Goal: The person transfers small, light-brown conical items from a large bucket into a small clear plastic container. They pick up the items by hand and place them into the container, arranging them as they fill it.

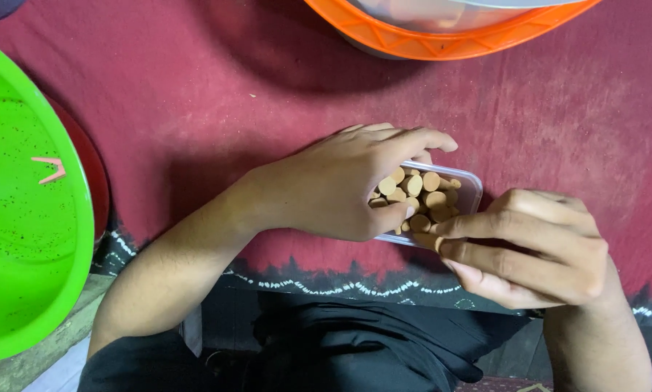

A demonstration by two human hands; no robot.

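Right of centre in the frame, a small clear plastic box point(465, 190) sits on the dark red cloth point(195, 94), packed with short tan clay-coloured cylinders point(422, 190). The left hand point(340, 185) comes in from the lower left and curls over the box's near side, fingers bent around its rim and thumb pressed against the pieces, so that grip is closed on the box. The right hand point(533, 247), at lower right, pinches with thumb and forefinger at the box's lower edge, its tips touching a cylinder there; whether it has that piece clamped I cannot tell. A bright green basin point(21, 218) fills the left edge, speckled inside, with a small pinkish scrap point(50, 168) lying in it. An orange basin point(442, 33) pokes in at the top. Dark trousers point(340, 348) show along the bottom.
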